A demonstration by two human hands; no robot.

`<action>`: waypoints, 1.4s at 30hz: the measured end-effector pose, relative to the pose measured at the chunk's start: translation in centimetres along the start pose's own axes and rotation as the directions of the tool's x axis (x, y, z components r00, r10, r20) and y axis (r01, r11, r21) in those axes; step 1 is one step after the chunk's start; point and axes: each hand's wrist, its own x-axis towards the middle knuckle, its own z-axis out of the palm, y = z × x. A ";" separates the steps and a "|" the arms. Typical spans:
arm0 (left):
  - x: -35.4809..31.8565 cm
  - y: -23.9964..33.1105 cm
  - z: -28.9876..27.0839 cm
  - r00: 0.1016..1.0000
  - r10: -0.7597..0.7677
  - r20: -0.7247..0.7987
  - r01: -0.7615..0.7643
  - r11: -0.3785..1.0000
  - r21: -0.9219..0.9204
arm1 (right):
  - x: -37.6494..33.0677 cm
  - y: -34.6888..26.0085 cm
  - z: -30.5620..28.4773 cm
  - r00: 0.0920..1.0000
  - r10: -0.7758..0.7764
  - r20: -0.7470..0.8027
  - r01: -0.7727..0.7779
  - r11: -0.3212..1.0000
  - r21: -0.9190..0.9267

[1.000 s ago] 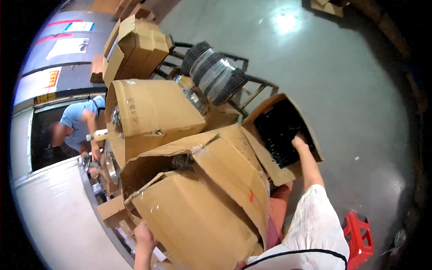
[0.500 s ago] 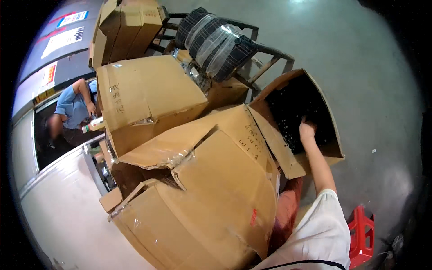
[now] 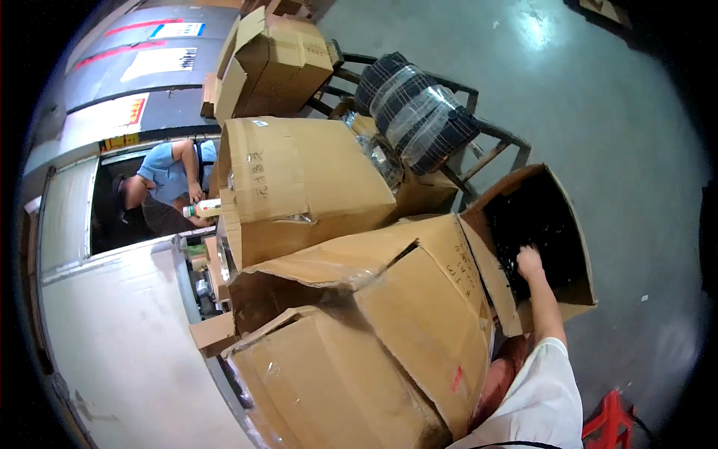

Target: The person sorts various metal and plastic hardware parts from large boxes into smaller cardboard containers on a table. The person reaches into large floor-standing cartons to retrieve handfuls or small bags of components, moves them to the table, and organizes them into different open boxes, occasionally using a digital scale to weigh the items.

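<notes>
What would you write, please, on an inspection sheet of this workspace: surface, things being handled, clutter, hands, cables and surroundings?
Surface: grey floor, shiny under the light, with a small white scrap.
Things being handled: open cardboard box with dark contents, too dark to identify.
Clutter: large creased box in the middle, another box behind it, and a checked bundle wrapped in clear film.
Hands: right hand reaches into the open box; its grip is unclear. Left hand is not in view.
Cables: thin dark cord at the lower edge; its ends are hidden.
Surroundings: co-worker in blue at left; red stool at lower right.
</notes>
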 end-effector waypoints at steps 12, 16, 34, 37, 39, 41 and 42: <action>-0.6 -2.2 0.8 0.984 0.162 0.081 -0.154 0.984 -0.093 | -8.6 1.2 -13.2 0.971 0.231 -0.066 -0.175 0.868 0.464; -0.8 -4.2 0.6 0.993 0.068 0.096 -0.025 0.919 -0.393 | -8.8 -3.1 -17.3 0.985 0.145 -0.098 -0.051 0.774 0.632; -1.8 -9.0 -9.3 0.828 0.420 0.371 0.334 0.162 -0.928 | -44.0 -31.7 -45.7 0.750 0.382 -0.541 0.522 0.162 0.838; -0.4 -11.8 -13.3 0.783 0.543 0.304 0.284 0.122 -0.951 | -49.8 -43.2 -46.2 0.802 0.192 -0.566 0.553 0.120 0.824; -0.1 -13.2 -16.5 0.767 0.564 0.306 0.329 0.064 -0.942 | -50.8 -50.1 -44.4 0.810 0.098 -0.579 0.541 0.258 0.800; 0.9 -15.1 -19.7 0.749 0.623 0.227 0.218 0.092 -0.972 | -51.0 -56.7 -42.7 0.862 -0.095 -0.498 0.501 0.308 0.809; 1.4 -16.2 -21.1 0.780 0.599 0.182 0.144 0.112 -0.983 | -50.3 -59.4 -41.4 0.883 -0.152 -0.444 0.469 0.334 0.817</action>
